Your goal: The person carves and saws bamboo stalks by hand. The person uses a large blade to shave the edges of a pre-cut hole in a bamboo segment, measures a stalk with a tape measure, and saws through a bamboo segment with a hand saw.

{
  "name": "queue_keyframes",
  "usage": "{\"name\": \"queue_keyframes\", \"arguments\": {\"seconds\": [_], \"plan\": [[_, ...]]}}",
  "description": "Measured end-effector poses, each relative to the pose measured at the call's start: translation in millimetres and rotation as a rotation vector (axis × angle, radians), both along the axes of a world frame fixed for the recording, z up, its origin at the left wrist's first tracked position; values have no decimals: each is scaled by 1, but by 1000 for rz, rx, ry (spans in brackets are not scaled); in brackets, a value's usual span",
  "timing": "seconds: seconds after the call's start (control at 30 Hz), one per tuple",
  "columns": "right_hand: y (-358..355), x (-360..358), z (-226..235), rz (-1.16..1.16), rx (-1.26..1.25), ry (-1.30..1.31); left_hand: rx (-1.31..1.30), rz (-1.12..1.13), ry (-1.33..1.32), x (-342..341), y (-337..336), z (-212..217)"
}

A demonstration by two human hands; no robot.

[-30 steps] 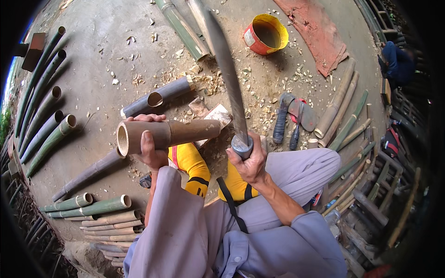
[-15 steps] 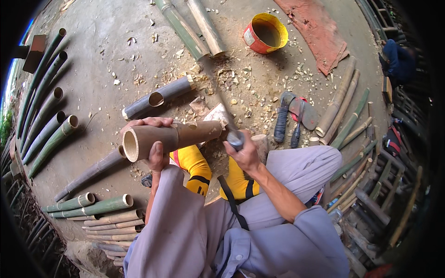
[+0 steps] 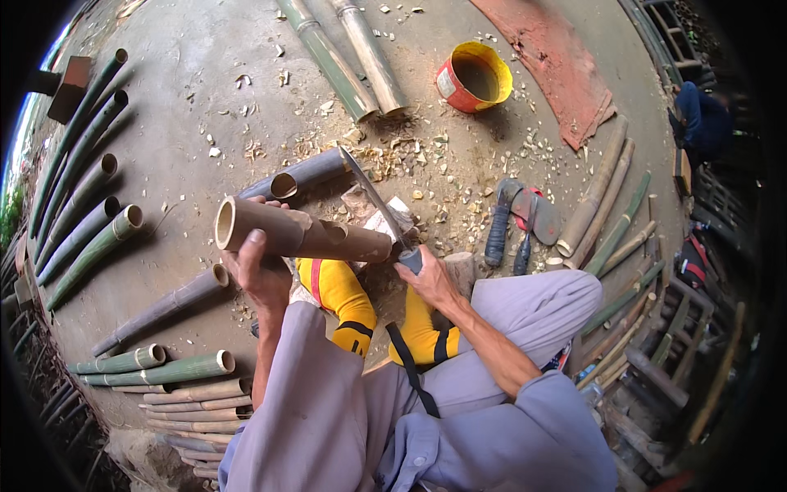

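Bare concrete floor [image 3: 188, 107], littered with pale wood chips [image 3: 410, 164], forms the work surface of an outdoor bamboo workshop, seen from the worker's head. Left hand [image 3: 261, 275]: its grip is closed around a short tan bamboo tube [image 3: 299, 236], held roughly level above the knees, open end toward the worker's left, thumb lying along the near side of the tube. Right hand [image 3: 430, 280]: its grip is wrapped tight on the handle of a long curved knife [image 3: 375, 197], whose blade runs up and away from the hand and meets the right end of the tube. Yellow boots [image 3: 348, 299] show below the tube, between the grey-clad knees. Dark bamboo section [image 3: 299, 175] lies on the floor just beyond the tube. Green bamboo poles [image 3: 78, 205] lie side by side at far left; cut lengths [image 3: 156, 369] are stacked at lower left. Red-and-yellow bucket [image 3: 474, 78] stands at upper centre, beside two long poles [image 3: 352, 57]. Hand tools [image 3: 516, 225] lie to the right.
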State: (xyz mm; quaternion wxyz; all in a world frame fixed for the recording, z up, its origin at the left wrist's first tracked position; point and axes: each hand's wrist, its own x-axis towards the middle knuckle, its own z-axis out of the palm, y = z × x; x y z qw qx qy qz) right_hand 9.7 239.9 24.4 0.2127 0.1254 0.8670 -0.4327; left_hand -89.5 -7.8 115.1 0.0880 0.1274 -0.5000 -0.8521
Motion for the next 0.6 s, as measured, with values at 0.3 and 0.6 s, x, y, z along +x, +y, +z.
{"name": "queue_keyframes", "arguments": {"seconds": [0.3,0.6], "plan": [[-29,-7,63,-78,-53,572,6,248,116,7,3,-16],[-21,-12,65,-103,-104,202,21,117,234,14,-13,-36]]}}
